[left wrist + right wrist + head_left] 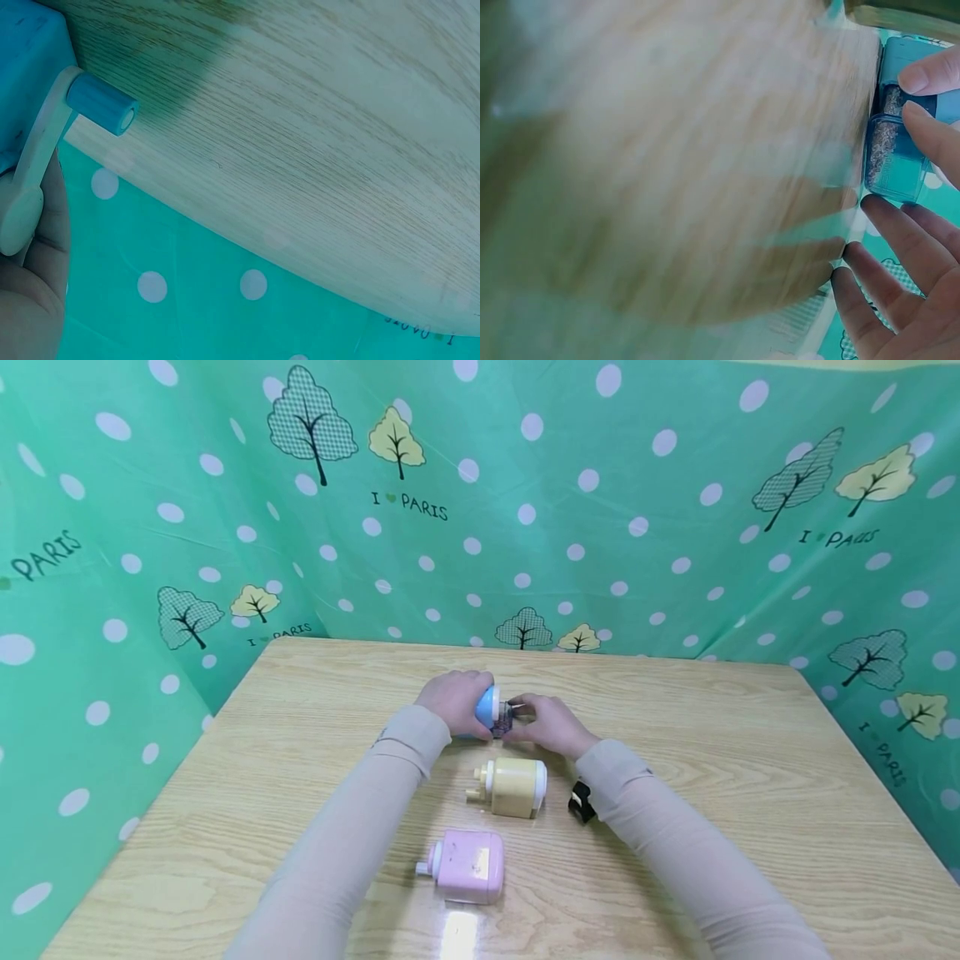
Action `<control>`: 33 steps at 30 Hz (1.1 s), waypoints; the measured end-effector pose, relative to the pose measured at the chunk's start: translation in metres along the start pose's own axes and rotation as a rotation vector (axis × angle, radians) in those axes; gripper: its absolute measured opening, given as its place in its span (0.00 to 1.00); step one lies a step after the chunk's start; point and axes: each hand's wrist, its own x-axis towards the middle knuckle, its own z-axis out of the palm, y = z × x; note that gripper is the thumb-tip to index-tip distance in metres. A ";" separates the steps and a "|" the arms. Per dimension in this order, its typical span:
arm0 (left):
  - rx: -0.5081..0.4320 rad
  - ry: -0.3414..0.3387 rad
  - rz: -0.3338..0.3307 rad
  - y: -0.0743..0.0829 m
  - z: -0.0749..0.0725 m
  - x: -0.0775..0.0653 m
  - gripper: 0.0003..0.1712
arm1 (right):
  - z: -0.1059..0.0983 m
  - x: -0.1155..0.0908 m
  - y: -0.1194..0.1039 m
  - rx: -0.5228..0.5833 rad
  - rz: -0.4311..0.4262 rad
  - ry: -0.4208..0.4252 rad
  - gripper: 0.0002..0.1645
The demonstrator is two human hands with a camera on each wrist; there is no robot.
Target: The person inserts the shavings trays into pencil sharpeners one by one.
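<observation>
A blue crank pencil sharpener (486, 706) lies on its side at the table's far middle, gripped by my left hand (455, 697). Its white crank with a blue knob (101, 103) shows in the left wrist view, beside the curled fingers (51, 217). A clear shavings drawer (892, 161) with grey shavings inside sticks out of the sharpener body. My right hand (553, 724) pinches this drawer, thumb on its near face and fingertips (874, 206) at its outer end. A left-hand fingertip rests on the sharpener body in the right wrist view.
A yellow pencil sharpener (516, 787) lies just in front of the hands, and a pink one (471, 867) lies nearer. A small black object (581, 802) sits by the right cuff. Green patterned cloth (585, 527) hangs behind and beside the wooden table (712, 735).
</observation>
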 end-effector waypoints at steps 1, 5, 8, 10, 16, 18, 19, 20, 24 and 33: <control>0.000 0.000 0.000 0.000 0.000 0.000 0.41 | 0.000 0.000 0.000 -0.001 -0.001 -0.002 0.43; 0.006 -0.001 -0.002 0.000 -0.001 -0.001 0.42 | 0.001 0.002 -0.001 -0.007 -0.005 -0.003 0.44; 0.011 -0.001 -0.003 0.000 -0.001 -0.001 0.42 | 0.001 0.002 -0.001 -0.009 -0.007 -0.005 0.43; 0.011 -0.001 -0.004 0.000 -0.001 -0.001 0.42 | 0.001 0.002 -0.001 -0.004 -0.008 -0.008 0.43; 0.007 -0.006 -0.005 0.001 -0.001 0.000 0.42 | 0.000 0.000 -0.001 0.012 -0.009 -0.012 0.44; 0.004 -0.008 -0.006 0.001 -0.001 0.000 0.42 | -0.001 0.000 -0.001 0.009 -0.014 -0.014 0.45; 0.004 -0.009 -0.005 0.000 -0.001 0.000 0.42 | -0.001 0.000 -0.001 0.006 -0.016 -0.015 0.45; 0.005 -0.010 -0.005 0.000 -0.001 0.000 0.42 | -0.001 0.000 -0.001 0.004 -0.017 -0.015 0.45; 0.000 -0.012 -0.005 0.000 0.000 0.000 0.42 | -0.001 0.000 -0.001 -0.009 -0.026 -0.014 0.44; -0.017 -0.007 0.000 -0.001 0.001 0.000 0.40 | 0.000 0.002 0.000 -0.017 -0.037 -0.018 0.41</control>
